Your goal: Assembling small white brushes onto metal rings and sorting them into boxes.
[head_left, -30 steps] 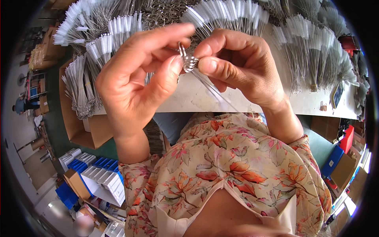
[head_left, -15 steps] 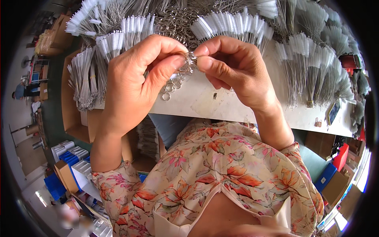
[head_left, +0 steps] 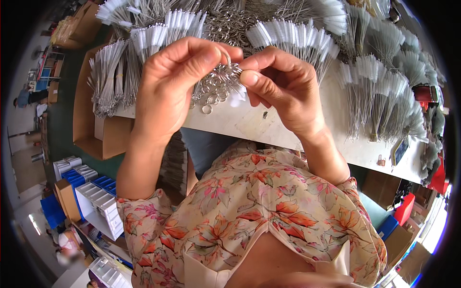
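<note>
Above the table, my left hand (head_left: 174, 79) pinches a metal ring (head_left: 227, 58) between thumb and forefinger. Close beside it, my right hand (head_left: 287, 89) has its thumb and forefinger closed on a small bunch of thin wire brushes (head_left: 230, 73), whose looped ends fan out toward the left hand. The ring touches these loops; whether it passes through them I cannot make out. White bristles (head_left: 237, 97) hang below the bunch. Loose metal rings (head_left: 210, 98) lie on the table under my hands, joining a larger heap of rings (head_left: 229, 26) behind.
Bundles of white-bristled wire brushes (head_left: 294, 36) line the table's back, with more brush bundles (head_left: 382, 91) at right and wire bundles (head_left: 109, 79) at left. An open cardboard box (head_left: 96, 139) stands left of the table (head_left: 278, 127). White and blue bins (head_left: 98, 201) are at lower left.
My left fingers have shifted, and the ring now shows upright between them. The wire loops are spread wider, with bristles visible below. The whole view has shifted slightly.
</note>
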Motion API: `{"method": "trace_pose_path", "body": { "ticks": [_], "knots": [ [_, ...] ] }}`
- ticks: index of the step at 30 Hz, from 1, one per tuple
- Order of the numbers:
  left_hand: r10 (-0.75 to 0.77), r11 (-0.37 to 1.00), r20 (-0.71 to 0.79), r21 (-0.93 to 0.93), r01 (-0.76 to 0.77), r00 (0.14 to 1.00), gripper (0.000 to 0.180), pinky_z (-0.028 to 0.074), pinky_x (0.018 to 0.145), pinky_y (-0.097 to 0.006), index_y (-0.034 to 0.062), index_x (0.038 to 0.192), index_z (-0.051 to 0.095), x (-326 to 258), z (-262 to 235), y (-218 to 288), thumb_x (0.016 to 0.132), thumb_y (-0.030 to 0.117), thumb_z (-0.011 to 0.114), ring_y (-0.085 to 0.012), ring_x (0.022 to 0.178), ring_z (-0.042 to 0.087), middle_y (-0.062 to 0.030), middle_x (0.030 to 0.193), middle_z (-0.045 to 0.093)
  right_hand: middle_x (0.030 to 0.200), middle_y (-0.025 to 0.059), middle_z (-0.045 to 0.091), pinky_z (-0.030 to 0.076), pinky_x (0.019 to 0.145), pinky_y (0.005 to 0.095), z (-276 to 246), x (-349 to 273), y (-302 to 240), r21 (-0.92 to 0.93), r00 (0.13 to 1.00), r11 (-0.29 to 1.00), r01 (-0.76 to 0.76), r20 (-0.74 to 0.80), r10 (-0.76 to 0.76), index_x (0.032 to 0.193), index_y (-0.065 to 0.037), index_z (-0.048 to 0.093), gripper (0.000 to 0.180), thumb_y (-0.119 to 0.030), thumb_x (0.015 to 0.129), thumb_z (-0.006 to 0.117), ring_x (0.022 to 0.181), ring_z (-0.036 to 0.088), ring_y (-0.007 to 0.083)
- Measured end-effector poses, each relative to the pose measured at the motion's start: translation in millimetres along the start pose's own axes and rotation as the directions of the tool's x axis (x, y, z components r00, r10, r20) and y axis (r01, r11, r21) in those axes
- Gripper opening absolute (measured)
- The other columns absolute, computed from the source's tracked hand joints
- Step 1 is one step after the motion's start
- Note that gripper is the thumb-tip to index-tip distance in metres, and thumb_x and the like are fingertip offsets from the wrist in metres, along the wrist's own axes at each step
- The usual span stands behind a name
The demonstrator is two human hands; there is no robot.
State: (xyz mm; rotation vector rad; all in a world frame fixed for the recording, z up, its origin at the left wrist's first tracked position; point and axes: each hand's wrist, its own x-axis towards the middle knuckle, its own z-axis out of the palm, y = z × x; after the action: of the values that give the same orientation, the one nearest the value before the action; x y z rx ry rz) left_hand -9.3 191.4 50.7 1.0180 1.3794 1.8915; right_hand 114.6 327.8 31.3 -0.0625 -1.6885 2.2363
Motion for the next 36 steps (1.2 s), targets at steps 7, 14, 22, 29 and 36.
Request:
{"method": "trace_pose_path", "body": {
  "ticks": [7, 14, 22, 29, 36],
  "knots": [
    [-0.060, 0.948, -0.166, -0.317, 0.004, 0.984, 0.022, 0.041, 0.091, -0.036, -0.0029, 0.094, 0.060, -19.7, 4.9, -4.4, 0.092, 0.015, 0.047, -0.0237, 0.100, 0.057, -0.0125, 0.098, 0.062, 0.078, 0.0049, 0.058, 0.050, 0.063, 0.0235, 31.7, 8.5, 39.2, -0.293, 0.943, 0.914, 0.283, -0.092, -0.321, 0.085, 0.000, 0.064, 0.009, -0.001, 0.077, 0.068, 0.068, 0.061, 0.0120],
    [-0.031, 0.968, -0.159, 0.242, 0.070, 0.987, 0.017, 0.048, 0.059, -0.023, -0.0053, 0.089, 0.059, -82.3, -60.5, 53.5, 0.089, 0.008, 0.048, -0.0130, 0.062, 0.059, -0.0155, 0.089, 0.063, 0.080, 0.0071, 0.064, 0.049, 0.066, 0.0247, 19.5, -6.7, 80.1, -0.550, 0.999, 0.835, 0.004, 0.044, 0.024, 0.085, 0.001, 0.063, 0.012, -0.007, 0.078, 0.068, 0.069, 0.062, 0.0124],
    [-0.676, 0.365, -0.260, 0.694, 0.620, 0.690, 0.011, 0.046, 0.058, -0.031, 0.0009, 0.077, 0.059, -204.7, -130.0, -82.1, 0.081, 0.010, 0.053, -0.0185, 0.061, 0.060, -0.0131, 0.068, 0.059, 0.075, 0.0052, 0.063, 0.046, 0.058, 0.0230, 19.3, -40.7, 116.2, -0.687, 0.892, 0.695, -0.214, 0.153, 0.425, 0.086, 0.000, 0.064, 0.010, -0.005, 0.077, 0.066, 0.063, 0.058, 0.0108],
    [-0.483, 0.213, -0.252, 0.895, 0.392, 0.838, 0.017, 0.044, 0.077, -0.043, 0.0025, 0.087, 0.063, -208.0, -213.4, -218.2, 0.077, 0.015, 0.056, -0.0360, 0.086, 0.058, -0.0186, 0.089, 0.062, 0.075, 0.0052, 0.063, 0.046, 0.059, 0.0226, 19.9, -35.1, 127.8, -0.722, 0.862, 0.646, -0.246, 0.142, 0.487, 0.085, -0.001, 0.064, 0.009, -0.004, 0.077, 0.066, 0.065, 0.059, 0.0102],
    [0.020, 0.374, -0.688, 0.678, 0.632, 0.726, 0.027, 0.047, 0.075, -0.040, -0.0014, 0.096, 0.062, -259.7, -256.6, -322.1, 0.081, 0.021, 0.058, -0.0309, 0.085, 0.061, -0.0163, 0.090, 0.064, 0.075, 0.0052, 0.064, 0.047, 0.061, 0.0234, 19.9, -30.5, 128.1, -0.744, 0.855, 0.604, -0.285, 0.087, 0.511, 0.084, 0.000, 0.064, 0.009, -0.004, 0.076, 0.067, 0.065, 0.059, 0.0104]
  ]
}}
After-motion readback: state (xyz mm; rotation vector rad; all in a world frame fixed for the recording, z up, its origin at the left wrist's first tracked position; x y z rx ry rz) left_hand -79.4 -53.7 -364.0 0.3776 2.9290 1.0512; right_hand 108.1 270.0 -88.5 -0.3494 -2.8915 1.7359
